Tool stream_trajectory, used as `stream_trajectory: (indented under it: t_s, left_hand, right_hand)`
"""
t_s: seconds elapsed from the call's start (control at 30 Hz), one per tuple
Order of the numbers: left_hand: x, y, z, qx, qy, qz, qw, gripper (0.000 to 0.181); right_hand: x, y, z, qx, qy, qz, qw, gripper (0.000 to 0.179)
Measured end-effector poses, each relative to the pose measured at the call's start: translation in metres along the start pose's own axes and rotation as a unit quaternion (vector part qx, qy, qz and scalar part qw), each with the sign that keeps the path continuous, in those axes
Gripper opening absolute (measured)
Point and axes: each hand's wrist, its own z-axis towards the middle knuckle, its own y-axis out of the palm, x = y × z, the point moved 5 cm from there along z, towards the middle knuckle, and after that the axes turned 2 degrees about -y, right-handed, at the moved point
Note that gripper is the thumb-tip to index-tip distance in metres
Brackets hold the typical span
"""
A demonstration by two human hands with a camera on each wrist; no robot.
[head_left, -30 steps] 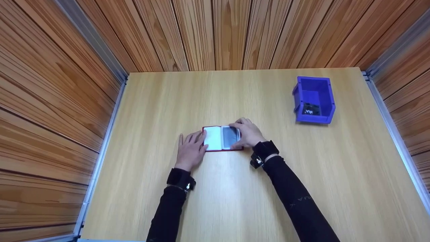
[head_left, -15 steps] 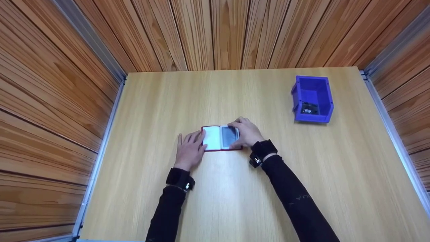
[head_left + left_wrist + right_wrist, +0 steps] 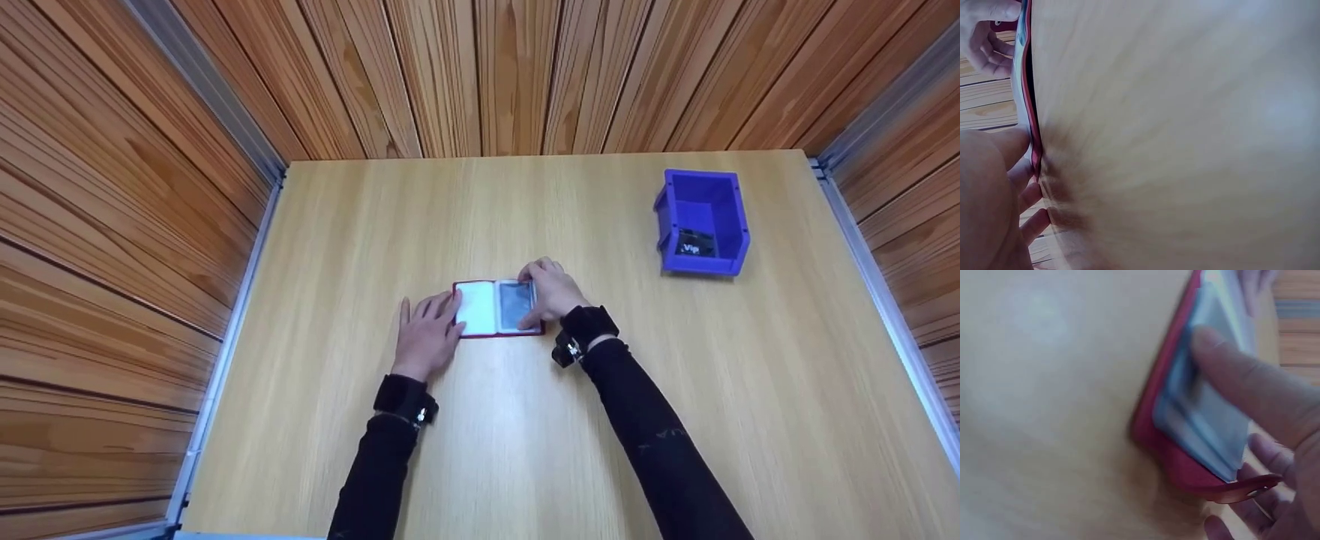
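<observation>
A red card holder (image 3: 475,309) with clear plastic sleeves lies spread on the table. White shows on its left side and a grey-blue sleeve on its right. My left hand (image 3: 427,334) rests at its left edge, fingers fairly straight, with index finger and thumb touching the border. My right hand (image 3: 553,291) grips the right half. In the right wrist view the thumb (image 3: 1241,374) presses on the sleeves, while the other fingers curl near the snap strap (image 3: 1247,489). In the left wrist view, the red cover's edge (image 3: 1028,95) runs past the left fingertips.
A purple bin (image 3: 703,180) stands at the back right, holding black cards (image 3: 695,243) marked "Vip". Wood-panelled walls (image 3: 517,75) and metal rails (image 3: 225,352) border the wooden table (image 3: 495,435).
My right hand's index finger and thumb have shifted slightly right along the sleeve, uncovering more of its upper right. The left hand stays in place on the card holder.
</observation>
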Motion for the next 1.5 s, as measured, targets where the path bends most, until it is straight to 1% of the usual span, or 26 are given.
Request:
stream_trajectory:
  t_s: [0.2,0.37,0.47,0.53,0.6,0.67,0.73,0.87,1.07,1.27,1.43,1.5]
  left_hand:
    - [0.002,0.001,0.0,0.001,-0.001,0.003,1.0,0.058]
    - [0.002,0.0,0.0,0.005,0.0,0.005,1.0,0.058]
    - [0.002,0.0,0.0,0.007,0.0,0.007,1.0,0.058]
    - [0.001,0.0,0.0,0.006,-0.001,0.008,0.9999,0.058]
    - [0.001,0.0,0.0,0.006,0.0,0.009,0.9999,0.058]
    - [0.001,0.0,0.0,0.006,0.0,0.01,0.9999,0.058]
    - [0.001,0.0,-0.001,0.005,0.001,0.011,0.9999,0.058]
    - [0.001,0.001,-0.001,0.006,0.004,0.006,1.0,0.057]
    - [0.001,0.002,0.001,0.004,0.005,0.007,1.0,0.057]
    - [0.001,0.002,0.001,0.0,0.008,0.003,1.0,0.057]
    - [0.0,0.001,0.001,0.012,0.013,-0.01,0.9998,0.057]
    - [-0.001,0.002,0.0,0.01,0.012,-0.011,0.9998,0.057]
  right_hand:
    - [0.006,-0.004,0.003,-0.001,0.043,0.039,0.9983,0.064]
    - [0.01,-0.006,0.003,0.001,0.061,0.069,0.9957,0.051]
    - [0.012,-0.005,0.004,0.011,0.058,0.084,0.9947,0.039]
    - [0.013,-0.005,0.005,0.023,0.046,0.092,0.9944,0.03]
    - [0.014,-0.006,0.005,0.036,0.033,0.103,0.9935,0.026]
    - [0.014,-0.007,0.005,0.049,0.022,0.113,0.9921,0.024]
    - [0.013,-0.008,0.005,0.059,0.019,0.125,0.9902,0.025]
    - [0.01,-0.009,0.005,0.069,0.037,0.142,0.9868,0.025]
    - [-0.004,-0.013,0.005,0.09,0.06,0.166,0.98,0.024]
    - [-0.012,-0.014,0.002,0.086,0.076,0.193,0.9744,0.028]
    - [-0.013,-0.014,0.001,0.085,0.08,0.203,0.9722,0.03]
    - [-0.012,-0.014,0.0,0.086,0.082,0.202,0.9721,0.031]
